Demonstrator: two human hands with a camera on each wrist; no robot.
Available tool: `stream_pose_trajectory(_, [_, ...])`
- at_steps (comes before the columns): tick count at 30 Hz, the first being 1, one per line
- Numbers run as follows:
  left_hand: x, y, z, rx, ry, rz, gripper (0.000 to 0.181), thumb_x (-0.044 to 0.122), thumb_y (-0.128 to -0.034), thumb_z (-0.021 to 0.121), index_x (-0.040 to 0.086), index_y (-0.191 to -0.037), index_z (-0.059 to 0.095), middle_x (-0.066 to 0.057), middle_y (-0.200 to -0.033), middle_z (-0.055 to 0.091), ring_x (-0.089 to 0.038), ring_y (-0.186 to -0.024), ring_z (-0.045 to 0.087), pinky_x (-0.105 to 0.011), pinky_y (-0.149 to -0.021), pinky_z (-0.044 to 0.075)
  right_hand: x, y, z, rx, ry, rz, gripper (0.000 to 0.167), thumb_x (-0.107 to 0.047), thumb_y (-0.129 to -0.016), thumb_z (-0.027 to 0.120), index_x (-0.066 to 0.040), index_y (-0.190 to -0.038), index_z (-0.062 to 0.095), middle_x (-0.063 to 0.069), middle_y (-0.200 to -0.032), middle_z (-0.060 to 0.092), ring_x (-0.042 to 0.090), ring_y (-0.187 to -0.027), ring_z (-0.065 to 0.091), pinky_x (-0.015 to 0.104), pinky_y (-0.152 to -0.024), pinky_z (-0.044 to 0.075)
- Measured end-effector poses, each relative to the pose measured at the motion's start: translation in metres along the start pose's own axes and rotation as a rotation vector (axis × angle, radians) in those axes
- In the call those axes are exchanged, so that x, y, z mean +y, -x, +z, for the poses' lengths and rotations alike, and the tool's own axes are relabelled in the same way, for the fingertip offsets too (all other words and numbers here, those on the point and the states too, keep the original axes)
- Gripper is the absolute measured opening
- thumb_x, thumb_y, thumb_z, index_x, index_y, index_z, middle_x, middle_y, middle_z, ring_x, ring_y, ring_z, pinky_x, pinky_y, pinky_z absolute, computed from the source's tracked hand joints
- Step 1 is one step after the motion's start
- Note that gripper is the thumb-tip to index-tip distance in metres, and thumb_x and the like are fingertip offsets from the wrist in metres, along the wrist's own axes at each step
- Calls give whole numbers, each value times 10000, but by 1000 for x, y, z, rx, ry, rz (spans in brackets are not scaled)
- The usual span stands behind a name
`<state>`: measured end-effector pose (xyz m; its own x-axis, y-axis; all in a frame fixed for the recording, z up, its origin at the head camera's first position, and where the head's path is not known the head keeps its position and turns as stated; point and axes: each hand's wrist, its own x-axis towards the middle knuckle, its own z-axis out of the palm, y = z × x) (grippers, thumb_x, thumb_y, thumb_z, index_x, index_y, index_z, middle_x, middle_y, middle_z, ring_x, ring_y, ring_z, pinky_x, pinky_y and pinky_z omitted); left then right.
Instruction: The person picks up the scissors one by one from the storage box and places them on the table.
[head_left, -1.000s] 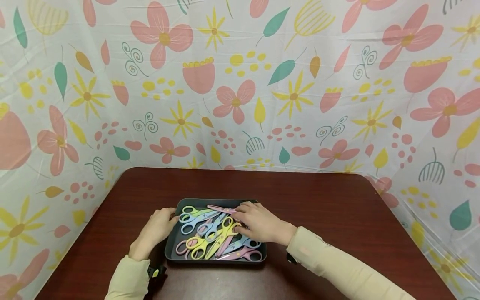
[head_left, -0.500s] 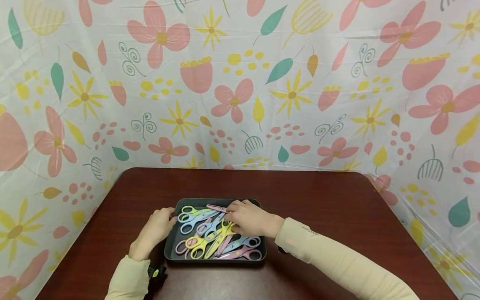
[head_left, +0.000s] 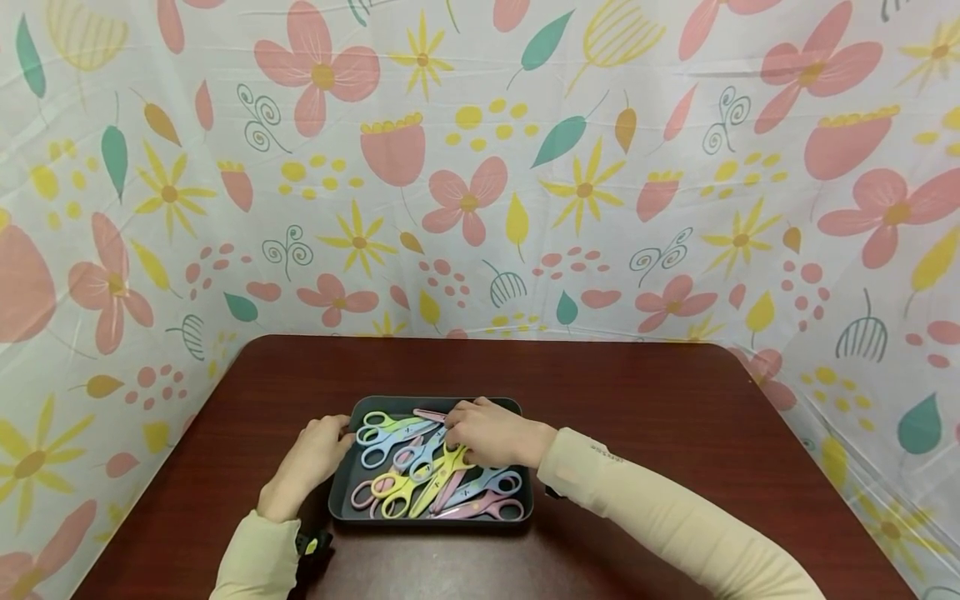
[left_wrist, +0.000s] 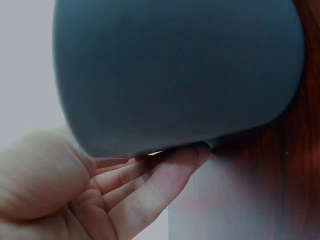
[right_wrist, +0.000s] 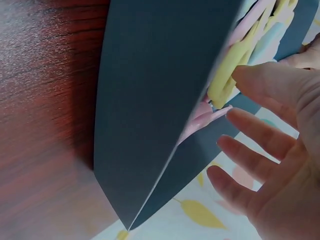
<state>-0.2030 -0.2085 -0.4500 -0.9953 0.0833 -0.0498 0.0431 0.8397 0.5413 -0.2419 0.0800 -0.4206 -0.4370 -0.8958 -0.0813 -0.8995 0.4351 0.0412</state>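
On the table stands a dark grey tray (head_left: 431, 528) filled with several pastel safety scissors. My left hand (head_left: 311, 457) holds the tray's left rim, its thumb at the edge; in the left wrist view its fingers (left_wrist: 150, 195) lie against the wall. My right hand (head_left: 495, 433) is over the tray's back right part. Its fingers (right_wrist: 260, 135) are spread apart, the thumb close to yellow scissors (right_wrist: 230, 70) and the index fingertip at pink scissors (right_wrist: 200, 120). Contact is hard to tell. In the head view this hand covers part of the pink scissors (head_left: 427, 414).
Blue scissors (head_left: 378, 450), yellow scissors (head_left: 397, 492) and pink scissors (head_left: 491, 506) overlap inside the tray. The dark red wooden table (head_left: 637, 400) extends around it. Behind hangs a flower-patterned cloth (head_left: 480, 200).
My right hand has moved left and slightly back over the scissors, covering more of the pink pair at the back. The left hand stays at the tray's rim.
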Motion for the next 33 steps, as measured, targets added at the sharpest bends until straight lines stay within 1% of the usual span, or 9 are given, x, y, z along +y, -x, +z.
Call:
stream_pose_trajectory(5, [-1,-1,1,-2,10,-18,356,54,-941,613,-111,-1255,584,-194,-1029,676,-224,-802,653,-391,-667,526,-1,-2,2,-9,15,2,235,-115,-875,702,-219,-1080,754,-23,-1223,627,168,-1189,506,406,-916,433])
stream_pose_trajectory(11, [-2,-1,2,-1,23,-15,347,50,-940,615,-107,-1248,589,-167,-981,680,-198,-755,642,-372,-640,520,2,-5,5,-14,29,-1,173,-111,-871,702,-220,-998,745,-37,-1215,634,153,-1162,522,402,-900,435])
stream_pose_trajectory(15, [-2,-1,2,4,25,-8,340,49,-939,613,-102,-1243,597,-151,-954,683,-187,-733,636,-361,-625,512,3,-7,8,-10,42,-21,144,-95,-864,701,-227,-916,724,-68,-1139,651,144,-1119,533,389,-867,432])
stream_pose_trajectory(18, [-2,0,1,6,25,-7,342,49,-935,616,-100,-1242,599,-146,-950,683,-183,-729,633,-359,-622,512,3,-7,8,-3,61,-35,142,-91,-860,703,-229,-892,718,-81,-1090,657,146,-1106,537,374,-845,426])
stream_pose_trajectory(23, [-2,1,2,0,31,-8,344,44,-930,621,-100,-1242,598,-134,-924,679,-168,-696,618,-346,-602,501,2,-4,6,8,96,-56,154,-86,-868,691,-229,-916,724,-79,-1064,654,139,-1074,541,342,-811,409])
stream_pose_trajectory(26, [-1,1,1,0,28,-6,343,39,-929,622,-108,-1238,596,-145,-942,679,-173,-713,622,-350,-610,505,2,-2,3,20,117,-75,146,-109,-877,691,-220,-959,739,-69,-1049,652,131,-1027,540,334,-812,411])
stream_pose_trajectory(30, [0,1,1,2,23,-1,342,34,-930,621,-116,-1235,591,-164,-976,676,-183,-737,624,-359,-624,509,2,0,-3,32,167,-95,105,-182,-883,713,-225,-973,747,-73,-1036,654,120,-994,534,335,-847,408])
stream_pose_trajectory(33, [0,1,1,0,24,0,345,35,-933,619,-121,-1239,586,-173,-987,675,-179,-731,619,-355,-619,505,2,3,-9,33,226,-107,92,-250,-882,731,-238,-972,749,-80,-1047,661,115,-1009,538,334,-855,394])
